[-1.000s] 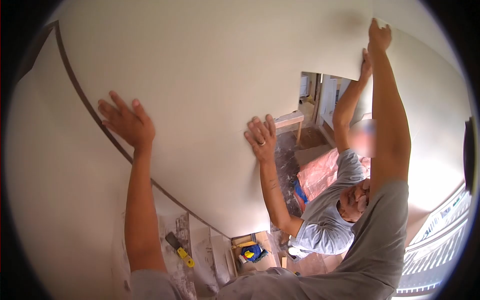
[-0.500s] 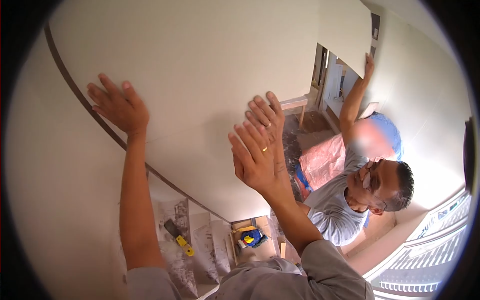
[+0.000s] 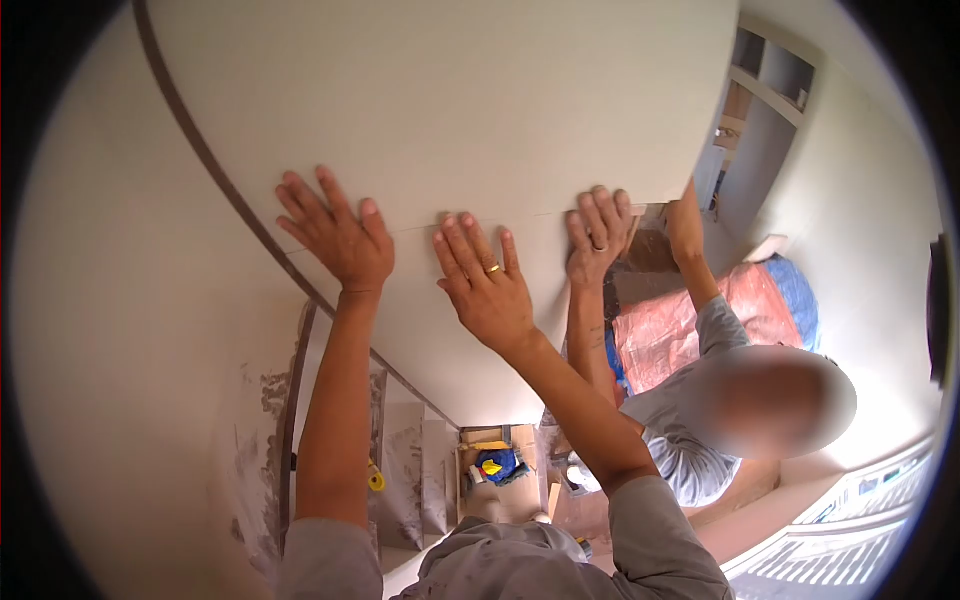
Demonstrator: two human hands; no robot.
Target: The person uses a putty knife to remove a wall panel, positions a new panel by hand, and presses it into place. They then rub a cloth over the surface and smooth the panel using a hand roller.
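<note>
Two hands, left (image 3: 335, 235) and right (image 3: 488, 298), press a pale panel (image 3: 480, 110) above stairs (image 3: 405, 465).

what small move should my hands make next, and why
Probably a light, even press on the panel at the seam: it shows as a thin line, the left hand and right hand lie open at it, and a co-worker's hand is there too.

Cream panel (image 3: 450, 110) under left hand (image 3: 340, 240) and right hand (image 3: 487, 295). Dark brown trim strip (image 3: 200, 150) left of left hand. Gold-coloured ring (image 3: 493, 268) on right hand. Right of right hand: pinkish-red tarp (image 3: 652, 338), blue tarp (image 3: 797, 300). Below left hand: whitish stairs (image 3: 404, 465), dark blotches. Below right hand: grey shirt (image 3: 500, 560).
</note>
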